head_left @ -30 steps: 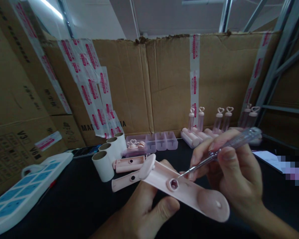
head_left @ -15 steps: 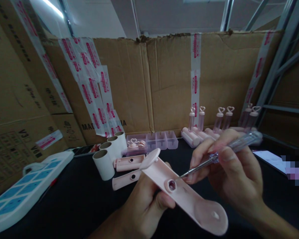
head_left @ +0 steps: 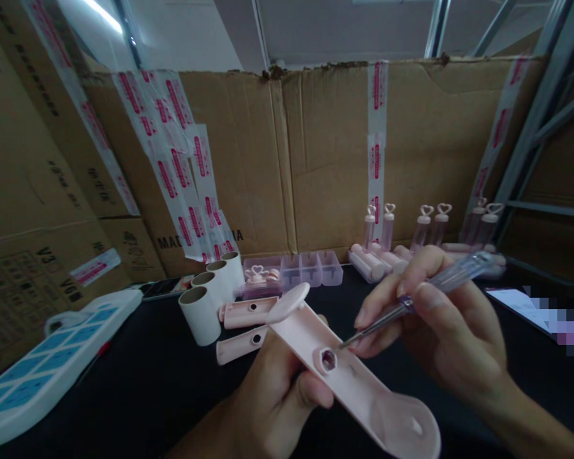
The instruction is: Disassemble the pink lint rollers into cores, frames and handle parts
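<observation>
My left hand (head_left: 282,389) grips a long pink plastic half-shell (head_left: 358,382) with rounded ends, tilted down to the right. A round hole with a raised collar sits near its middle. In my right hand (head_left: 440,319) is a screwdriver (head_left: 459,274) with a clear handle, pinched between thumb and fingers. Its metal tip points down-left and lies close beside the collar; whether it touches cannot be made out. Behind my left hand two similar pink half-shells, an upper one (head_left: 242,313) and a lower one (head_left: 236,348), lie on the dark table, each with a dark hole.
Several white tubes (head_left: 199,319) stand at centre-left. Behind are a clear compartment box (head_left: 310,271) with heart-topped pieces, and pink cylinders (head_left: 368,262) beside upright heart-topped tubes (head_left: 421,233). A white power strip (head_left: 43,370) lies left, a phone-like slab (head_left: 516,306) right. Cardboard (head_left: 325,159) walls the back.
The screwdriver and my right hand have shifted slightly left, its tip still beside the collar. The half-shell in my left hand has moved only a little.
</observation>
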The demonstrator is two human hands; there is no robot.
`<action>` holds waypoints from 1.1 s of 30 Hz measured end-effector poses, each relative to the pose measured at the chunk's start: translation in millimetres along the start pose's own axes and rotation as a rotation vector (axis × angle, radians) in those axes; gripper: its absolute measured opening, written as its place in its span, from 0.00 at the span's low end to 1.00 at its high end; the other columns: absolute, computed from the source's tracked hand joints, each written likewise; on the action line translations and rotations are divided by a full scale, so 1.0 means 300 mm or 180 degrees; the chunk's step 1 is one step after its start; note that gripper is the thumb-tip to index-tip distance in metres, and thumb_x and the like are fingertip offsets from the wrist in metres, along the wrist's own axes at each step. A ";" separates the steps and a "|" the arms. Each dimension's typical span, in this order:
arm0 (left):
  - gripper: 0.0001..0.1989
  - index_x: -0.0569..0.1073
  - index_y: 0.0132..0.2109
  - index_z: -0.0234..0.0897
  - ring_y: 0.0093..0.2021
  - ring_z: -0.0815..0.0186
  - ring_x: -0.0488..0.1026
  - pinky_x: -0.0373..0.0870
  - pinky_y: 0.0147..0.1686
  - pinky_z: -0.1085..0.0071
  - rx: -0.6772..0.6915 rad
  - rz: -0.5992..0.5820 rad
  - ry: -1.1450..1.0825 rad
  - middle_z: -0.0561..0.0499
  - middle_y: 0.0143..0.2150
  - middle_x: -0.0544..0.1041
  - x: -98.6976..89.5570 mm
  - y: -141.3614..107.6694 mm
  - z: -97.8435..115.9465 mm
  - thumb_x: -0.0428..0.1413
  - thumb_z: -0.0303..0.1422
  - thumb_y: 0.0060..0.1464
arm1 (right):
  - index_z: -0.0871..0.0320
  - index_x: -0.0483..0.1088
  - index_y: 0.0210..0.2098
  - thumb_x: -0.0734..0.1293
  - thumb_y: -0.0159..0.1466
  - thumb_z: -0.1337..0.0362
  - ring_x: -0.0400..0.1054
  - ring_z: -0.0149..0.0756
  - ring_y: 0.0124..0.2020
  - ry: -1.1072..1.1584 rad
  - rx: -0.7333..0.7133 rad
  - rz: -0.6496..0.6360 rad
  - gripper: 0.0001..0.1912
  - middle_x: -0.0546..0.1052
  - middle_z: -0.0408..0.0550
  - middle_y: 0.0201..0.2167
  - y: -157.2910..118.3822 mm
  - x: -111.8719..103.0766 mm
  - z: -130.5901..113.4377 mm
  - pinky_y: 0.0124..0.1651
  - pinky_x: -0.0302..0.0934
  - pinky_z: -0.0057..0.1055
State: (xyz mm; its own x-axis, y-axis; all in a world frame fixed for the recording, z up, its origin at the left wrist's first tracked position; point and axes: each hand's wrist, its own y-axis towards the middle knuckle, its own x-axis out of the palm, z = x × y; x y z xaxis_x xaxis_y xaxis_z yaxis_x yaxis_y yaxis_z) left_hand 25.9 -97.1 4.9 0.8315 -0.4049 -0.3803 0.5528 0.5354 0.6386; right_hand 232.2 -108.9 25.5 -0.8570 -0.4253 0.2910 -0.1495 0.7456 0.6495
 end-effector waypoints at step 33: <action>0.14 0.69 0.49 0.41 0.40 0.64 0.67 0.66 0.41 0.69 0.0028 0.0065 -0.0271 0.50 0.42 0.68 0.001 -0.022 0.001 0.48 0.45 0.70 | 0.50 0.66 0.45 0.61 0.74 0.60 0.82 0.45 0.41 -0.0064 -0.0467 -0.0148 0.03 0.82 0.47 0.40 -0.028 0.013 0.014 0.35 0.81 0.42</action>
State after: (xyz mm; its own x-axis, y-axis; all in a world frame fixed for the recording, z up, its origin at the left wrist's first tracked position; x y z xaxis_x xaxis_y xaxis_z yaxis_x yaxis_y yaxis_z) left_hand 22.5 -101.0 0.9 0.8347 -0.4558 -0.3092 0.5350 0.5377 0.6516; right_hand 227.9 -114.7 18.1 -0.8607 -0.4462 0.2449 -0.1170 0.6417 0.7580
